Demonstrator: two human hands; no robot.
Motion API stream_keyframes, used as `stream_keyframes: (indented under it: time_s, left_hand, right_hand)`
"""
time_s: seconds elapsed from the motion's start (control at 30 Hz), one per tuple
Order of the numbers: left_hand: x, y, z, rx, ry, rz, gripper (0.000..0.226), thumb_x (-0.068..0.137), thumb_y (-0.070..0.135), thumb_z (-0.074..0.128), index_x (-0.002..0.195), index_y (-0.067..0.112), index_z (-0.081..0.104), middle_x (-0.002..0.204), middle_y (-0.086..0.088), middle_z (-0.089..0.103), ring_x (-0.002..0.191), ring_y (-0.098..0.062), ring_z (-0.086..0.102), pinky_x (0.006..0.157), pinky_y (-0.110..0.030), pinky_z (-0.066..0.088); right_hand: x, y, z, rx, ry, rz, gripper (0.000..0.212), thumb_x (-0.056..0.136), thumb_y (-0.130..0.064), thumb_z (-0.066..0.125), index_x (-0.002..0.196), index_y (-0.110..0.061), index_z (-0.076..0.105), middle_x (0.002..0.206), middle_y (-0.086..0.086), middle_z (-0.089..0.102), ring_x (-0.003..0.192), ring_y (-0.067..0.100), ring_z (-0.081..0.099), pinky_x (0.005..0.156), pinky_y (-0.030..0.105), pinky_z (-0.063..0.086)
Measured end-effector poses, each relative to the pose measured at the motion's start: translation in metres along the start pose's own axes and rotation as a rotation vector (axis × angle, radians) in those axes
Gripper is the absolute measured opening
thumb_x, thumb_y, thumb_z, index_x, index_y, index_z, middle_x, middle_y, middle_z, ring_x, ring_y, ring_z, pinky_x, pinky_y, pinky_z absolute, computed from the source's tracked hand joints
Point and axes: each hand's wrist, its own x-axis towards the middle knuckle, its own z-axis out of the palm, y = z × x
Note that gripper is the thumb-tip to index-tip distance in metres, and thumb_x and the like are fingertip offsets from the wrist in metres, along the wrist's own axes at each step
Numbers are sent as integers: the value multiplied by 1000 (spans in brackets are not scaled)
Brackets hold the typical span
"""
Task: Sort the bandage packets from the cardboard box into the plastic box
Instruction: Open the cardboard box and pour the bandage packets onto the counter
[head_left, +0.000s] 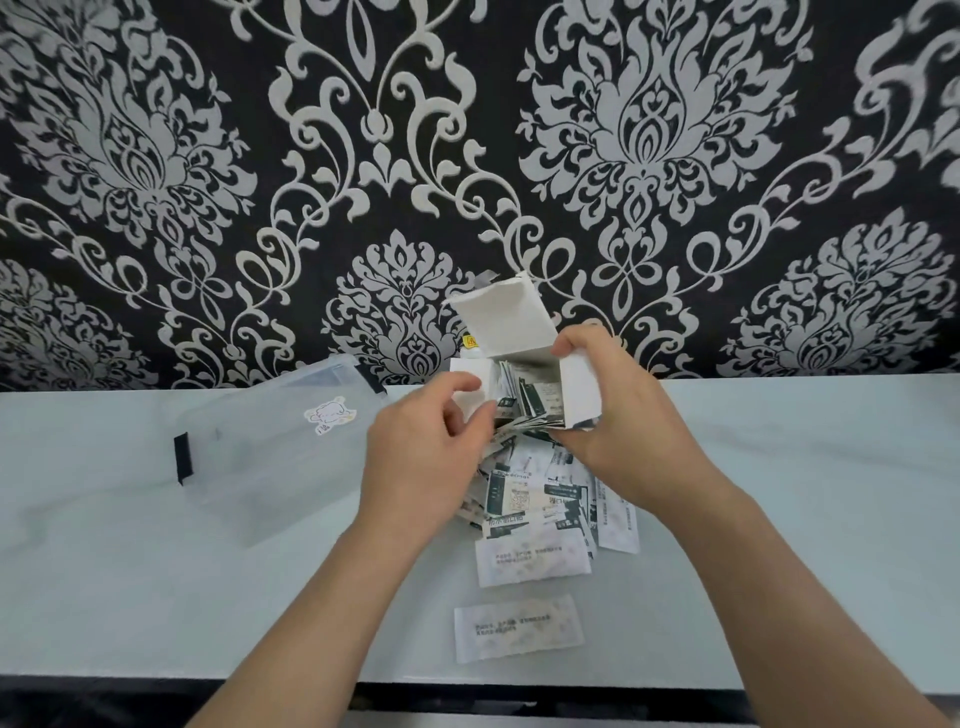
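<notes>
gripping box (579, 389) with right fingers (582, 447) | curling left fingers (467, 384) at its mouth, hold unclear | leaving packets (519, 493) lying at its 6 o'clock

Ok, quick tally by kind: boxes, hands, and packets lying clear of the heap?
Cardboard box: 1
Plastic box: 1
Hands: 2, left hand and right hand
Packet lying apart: 1
Heap of packets: overlapped, uncountable
Total counted: 5

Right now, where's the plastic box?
Head view: the clear plastic box sits on the left part of the table, toward its far edge, just left of the left hand and the cardboard box.
</notes>
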Motion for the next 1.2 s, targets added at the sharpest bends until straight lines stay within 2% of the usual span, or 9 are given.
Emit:
stream_keyframes:
  time_s: [0.17, 0.33, 0.47, 0.63, 0.77, 0.83, 1.0, 1.1, 1.2]
  left_hand:
    - [8, 9, 5, 290, -61, -54, 24, 88, 48, 58, 105, 33, 63, 74, 7, 62, 76, -20, 59, 66, -32, 46]
    - [13, 16, 10, 346, -15, 56, 20, 85, 36, 64, 104, 30, 61, 88, 7, 65, 86, -24, 61, 67, -34, 48]
    - [16, 14, 15, 288, -75, 3, 26, 83, 20, 60, 103, 33, 70, 85, 0, 68, 81, -26, 59, 61, -32, 44]
    - [18, 5, 12, 176, -46, 35, 17, 84, 12, 62, 92, 20, 74, 82, 2, 57, 80, -22, 53, 65, -35, 41]
    - [17, -7, -3, 114, -80, -44, 10, 84, 18, 67, 91, 23, 72, 83, 7, 67, 76, -17, 58, 65, -30, 44]
    - [16, -13, -6, 160, -115, -59, 16, 84, 15, 65, 97, 23, 71, 87, 6, 69, 80, -18, 59, 68, -30, 46]
    - [7, -16, -12, 189, -190, -64, 52, 82, -7, 46, 125, 17, 62, 122, 0, 66, 112, -20, 59, 99, -30, 44]
    - [1, -10, -12, 105, -266, 15, 42, 92, 5, 47, 128, 23, 60, 127, 8, 61, 115, -15, 55, 92, -22, 38]
    - [1, -16, 1, 140, -355, 152, 51, 85, 14, 54, 132, 33, 50, 129, 10, 56, 118, -16, 50, 95, -32, 44]
  right_hand:
    - [-4, -1, 3, -102, 58, -90, 73, 71, -4, 78, 122, -37, 38, 121, -19, 47, 98, -7, 40, 79, 15, 37]
    - [-7, -5, 6, -84, 107, -173, 71, 72, -6, 77, 122, -37, 36, 111, -27, 39, 96, -8, 38, 74, 6, 37]
    - [-8, -4, 10, -99, 109, -208, 69, 72, 0, 72, 122, -34, 38, 121, -18, 47, 105, -4, 43, 77, 3, 37]
    - [-5, 0, 10, -242, 113, -188, 84, 68, 7, 67, 131, -36, 32, 131, -12, 46, 124, 8, 37, 93, 35, 39]
    - [-2, 0, 10, -450, 63, -156, 101, 63, 14, 61, 138, -41, 21, 136, -17, 42, 128, 9, 26, 87, 33, 21]
    - [-1, 0, 11, -542, 34, -168, 104, 59, 15, 62, 139, -38, 23, 137, -15, 45, 127, 13, 30, 84, 35, 25]
    - [-1, -2, 19, -709, -6, -223, 100, 52, 15, 67, 137, -25, 35, 130, -7, 54, 119, 21, 38, 75, 41, 37]
    - [-1, -5, 23, -765, -21, -267, 101, 48, 13, 69, 138, -19, 36, 132, -4, 55, 119, 24, 42, 73, 41, 37]
    - [-1, -11, 26, -828, -22, -369, 86, 58, 11, 52, 139, -13, 36, 133, -1, 54, 119, 27, 47, 72, 38, 32]
